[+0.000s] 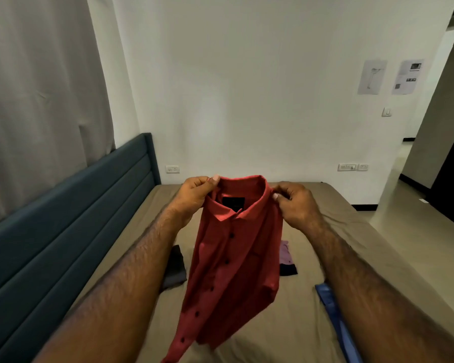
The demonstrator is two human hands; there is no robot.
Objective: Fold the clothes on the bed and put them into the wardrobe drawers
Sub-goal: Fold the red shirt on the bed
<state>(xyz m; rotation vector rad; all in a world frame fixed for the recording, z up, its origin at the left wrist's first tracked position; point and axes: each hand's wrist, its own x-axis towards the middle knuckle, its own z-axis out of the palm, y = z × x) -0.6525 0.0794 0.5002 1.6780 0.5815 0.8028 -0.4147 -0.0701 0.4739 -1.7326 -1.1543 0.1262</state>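
A red button-up shirt (228,260) with dark buttons hangs in the air above the bed (286,326), collar up and facing me. My left hand (194,197) pinches its left shoulder by the collar. My right hand (296,205) pinches the right shoulder. The shirt's lower part droops toward the sheet. Behind it lie a dark grey garment (174,268), a purple garment (286,254) on a dark navy one (288,269), and a blue garment (333,313) at the right under my forearm.
A teal padded headboard (71,221) runs along the left under a grey curtain (37,95). The white wall (247,87) stands beyond the bed. Open floor (417,226) and a doorway (451,166) lie to the right.
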